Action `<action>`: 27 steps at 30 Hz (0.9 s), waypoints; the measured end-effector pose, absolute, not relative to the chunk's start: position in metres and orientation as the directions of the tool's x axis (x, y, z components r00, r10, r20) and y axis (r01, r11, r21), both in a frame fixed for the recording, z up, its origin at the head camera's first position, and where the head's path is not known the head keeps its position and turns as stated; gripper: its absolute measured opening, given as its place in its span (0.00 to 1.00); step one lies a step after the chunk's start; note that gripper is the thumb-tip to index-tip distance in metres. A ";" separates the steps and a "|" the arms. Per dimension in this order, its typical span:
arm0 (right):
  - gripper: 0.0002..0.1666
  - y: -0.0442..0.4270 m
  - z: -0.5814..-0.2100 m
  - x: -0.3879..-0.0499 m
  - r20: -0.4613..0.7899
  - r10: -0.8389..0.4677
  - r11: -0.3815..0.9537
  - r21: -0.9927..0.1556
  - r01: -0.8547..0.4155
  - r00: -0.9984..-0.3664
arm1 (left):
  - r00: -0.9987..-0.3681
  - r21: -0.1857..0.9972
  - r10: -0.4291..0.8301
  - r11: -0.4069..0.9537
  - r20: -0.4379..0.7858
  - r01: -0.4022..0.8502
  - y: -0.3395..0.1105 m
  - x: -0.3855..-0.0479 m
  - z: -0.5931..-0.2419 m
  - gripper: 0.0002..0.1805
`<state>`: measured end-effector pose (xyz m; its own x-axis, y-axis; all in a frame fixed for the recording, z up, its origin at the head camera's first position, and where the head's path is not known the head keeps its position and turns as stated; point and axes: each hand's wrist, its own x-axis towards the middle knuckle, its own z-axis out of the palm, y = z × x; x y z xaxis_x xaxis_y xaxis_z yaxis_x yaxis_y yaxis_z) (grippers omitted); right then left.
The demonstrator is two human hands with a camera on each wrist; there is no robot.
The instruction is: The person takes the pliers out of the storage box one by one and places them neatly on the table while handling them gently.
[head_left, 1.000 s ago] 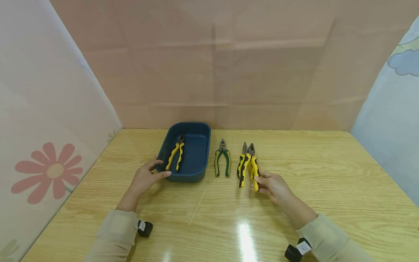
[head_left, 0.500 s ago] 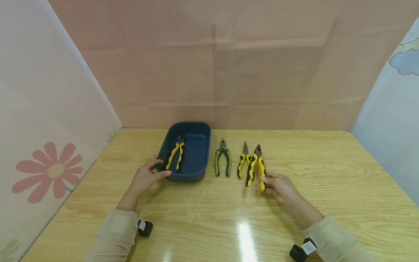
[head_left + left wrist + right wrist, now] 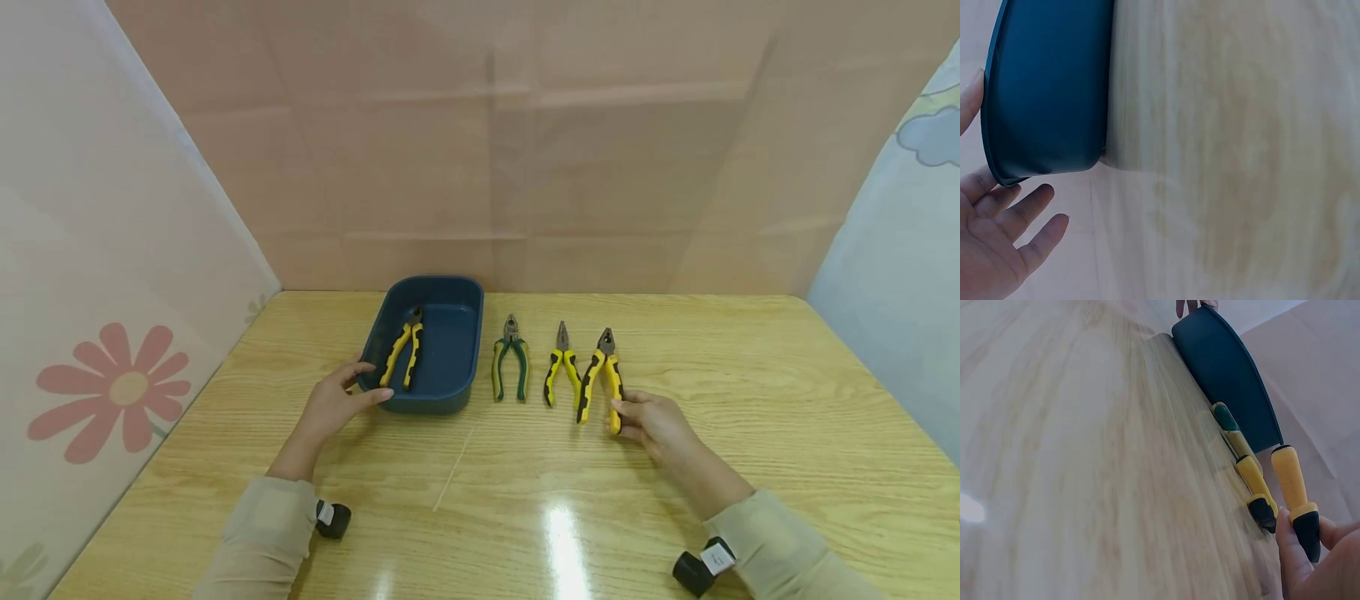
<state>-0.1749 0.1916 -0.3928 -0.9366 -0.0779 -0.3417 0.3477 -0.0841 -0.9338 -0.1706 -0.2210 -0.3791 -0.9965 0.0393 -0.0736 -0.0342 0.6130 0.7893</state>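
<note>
My right hand (image 3: pixel 660 427) pinches the right handle of yellow-and-black combination pliers (image 3: pixel 590 387), whose jaws point away from me. In the right wrist view, their handle (image 3: pixel 1289 475) stands higher than the pliers on the table. Just left of them lie yellow-and-black long-nose pliers (image 3: pixel 553 379), then green-handled pliers (image 3: pixel 498 371). My left hand (image 3: pixel 330 410) touches the near-left corner of a blue bin (image 3: pixel 427 405), thumb and index finger at its rim. In the left wrist view, its other fingers (image 3: pixel 1044 240) spread out beside the corner. Another yellow-and-black pair of pliers (image 3: pixel 412 354) lies inside the bin.
The wood-grain table (image 3: pixel 480 533) carries everything. A brown paper-like backdrop (image 3: pixel 562 167) rises behind its far edge. Printed panels stand at both sides, with a flower (image 3: pixel 127 392) on the left one and a cloud (image 3: pixel 933 137) on the right.
My right hand has carried the combination pliers to the right, away from the long-nose pliers, which they partly covered before. The left hand and the bin have stayed put.
</note>
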 end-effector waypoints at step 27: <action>0.33 0.214 -0.402 -0.196 -0.386 -0.019 -0.057 -0.921 0.386 -0.922 | -0.998 0.787 0.033 0.617 -0.061 -0.028 -0.222 -0.172 -0.380 0.42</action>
<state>-0.1955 0.2143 -0.4021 -0.9225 -0.0187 -0.3857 0.3861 -0.0571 -0.9207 -0.1717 -0.2216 -0.3805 -0.9976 0.0330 -0.0612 -0.0279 0.6168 0.7866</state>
